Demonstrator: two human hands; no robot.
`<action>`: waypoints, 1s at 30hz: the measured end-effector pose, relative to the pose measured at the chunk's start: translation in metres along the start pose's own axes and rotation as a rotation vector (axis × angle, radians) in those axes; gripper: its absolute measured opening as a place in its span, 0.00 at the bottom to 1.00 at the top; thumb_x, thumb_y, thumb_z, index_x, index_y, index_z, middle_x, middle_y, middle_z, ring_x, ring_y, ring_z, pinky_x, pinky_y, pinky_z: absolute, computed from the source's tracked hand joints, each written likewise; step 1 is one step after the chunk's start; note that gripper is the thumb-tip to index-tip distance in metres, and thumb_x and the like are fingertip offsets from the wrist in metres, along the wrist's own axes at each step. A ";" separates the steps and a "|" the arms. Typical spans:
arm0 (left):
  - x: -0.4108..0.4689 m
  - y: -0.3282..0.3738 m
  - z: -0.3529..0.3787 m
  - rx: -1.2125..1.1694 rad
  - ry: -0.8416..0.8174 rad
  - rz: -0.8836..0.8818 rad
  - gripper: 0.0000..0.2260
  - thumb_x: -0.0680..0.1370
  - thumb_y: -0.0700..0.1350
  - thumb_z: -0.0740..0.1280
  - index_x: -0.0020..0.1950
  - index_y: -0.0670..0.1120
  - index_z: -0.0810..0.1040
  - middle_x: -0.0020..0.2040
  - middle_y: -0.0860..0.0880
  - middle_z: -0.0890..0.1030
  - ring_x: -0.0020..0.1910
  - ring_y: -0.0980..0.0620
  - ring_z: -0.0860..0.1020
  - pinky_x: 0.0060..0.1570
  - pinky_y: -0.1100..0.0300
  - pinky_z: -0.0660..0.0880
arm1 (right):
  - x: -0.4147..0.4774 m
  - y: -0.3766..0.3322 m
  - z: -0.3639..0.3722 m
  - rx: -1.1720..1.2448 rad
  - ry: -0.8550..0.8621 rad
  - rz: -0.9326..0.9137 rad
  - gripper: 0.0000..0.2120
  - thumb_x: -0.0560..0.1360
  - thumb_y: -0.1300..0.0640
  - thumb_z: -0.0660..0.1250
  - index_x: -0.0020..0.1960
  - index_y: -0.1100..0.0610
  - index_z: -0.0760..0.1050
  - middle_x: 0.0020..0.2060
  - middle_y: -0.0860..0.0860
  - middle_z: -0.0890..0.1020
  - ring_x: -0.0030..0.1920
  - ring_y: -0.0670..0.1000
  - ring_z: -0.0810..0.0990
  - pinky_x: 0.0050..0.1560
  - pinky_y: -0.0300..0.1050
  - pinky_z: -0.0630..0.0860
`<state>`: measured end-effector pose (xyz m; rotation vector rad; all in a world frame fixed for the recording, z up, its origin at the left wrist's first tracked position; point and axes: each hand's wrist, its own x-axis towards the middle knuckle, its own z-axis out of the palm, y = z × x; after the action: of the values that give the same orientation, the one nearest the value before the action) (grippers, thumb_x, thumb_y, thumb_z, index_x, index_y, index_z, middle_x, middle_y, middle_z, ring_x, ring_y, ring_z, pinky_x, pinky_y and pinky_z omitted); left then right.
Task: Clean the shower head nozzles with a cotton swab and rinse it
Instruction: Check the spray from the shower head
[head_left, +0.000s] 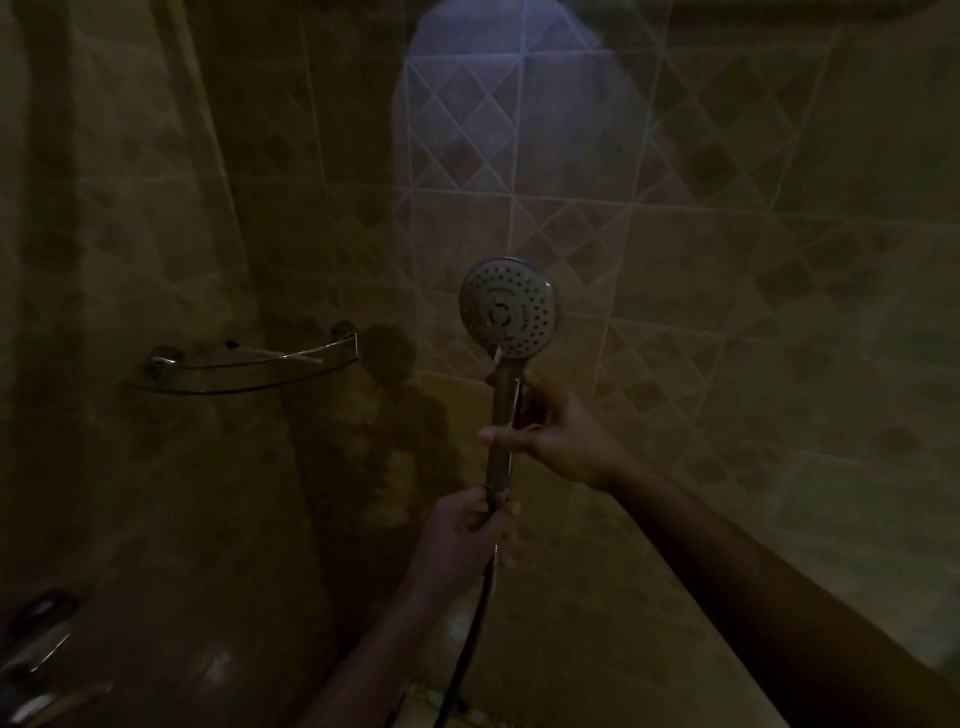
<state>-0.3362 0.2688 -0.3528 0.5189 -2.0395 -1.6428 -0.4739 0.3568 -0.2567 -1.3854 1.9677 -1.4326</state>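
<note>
A chrome hand-held shower head (508, 307) stands upright in the middle of the view, its round face with several rows of dark nozzles turned toward me. My right hand (556, 436) is wrapped around its handle, and a thin pale cotton swab (497, 355) sticks up from that grip, its tip touching the lower rim of the face. My left hand (470, 525) grips the bottom of the handle where the dark hose (475, 634) joins and hangs down. No water is visible coming out.
A dim tiled shower corner surrounds me. A curved glass corner shelf (249, 371) with a metal rail is fixed to the wall at the left. Chrome fittings (36, 654) show at the bottom left. A pale light patch lies on the upper wall.
</note>
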 end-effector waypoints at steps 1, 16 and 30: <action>-0.001 0.001 0.000 -0.009 -0.003 0.001 0.04 0.77 0.45 0.70 0.43 0.46 0.81 0.36 0.44 0.84 0.32 0.46 0.83 0.37 0.46 0.81 | 0.000 0.001 0.000 0.009 -0.008 -0.012 0.28 0.71 0.51 0.77 0.68 0.47 0.72 0.54 0.48 0.82 0.53 0.51 0.83 0.54 0.55 0.82; -0.005 -0.002 -0.005 -0.076 -0.008 -0.017 0.06 0.75 0.49 0.72 0.40 0.49 0.82 0.34 0.45 0.84 0.32 0.46 0.82 0.34 0.50 0.79 | 0.001 -0.004 0.005 0.171 -0.093 -0.064 0.20 0.74 0.61 0.73 0.64 0.56 0.74 0.49 0.52 0.82 0.52 0.51 0.82 0.56 0.52 0.81; -0.016 -0.001 -0.004 -0.115 -0.031 -0.021 0.05 0.77 0.44 0.70 0.46 0.42 0.80 0.33 0.47 0.81 0.32 0.43 0.80 0.35 0.48 0.79 | -0.004 0.009 0.004 0.210 -0.131 0.030 0.18 0.73 0.63 0.73 0.61 0.52 0.77 0.56 0.56 0.84 0.59 0.56 0.83 0.63 0.63 0.76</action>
<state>-0.3209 0.2738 -0.3550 0.4778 -1.9533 -1.7790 -0.4738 0.3585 -0.2676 -1.3146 1.6973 -1.4493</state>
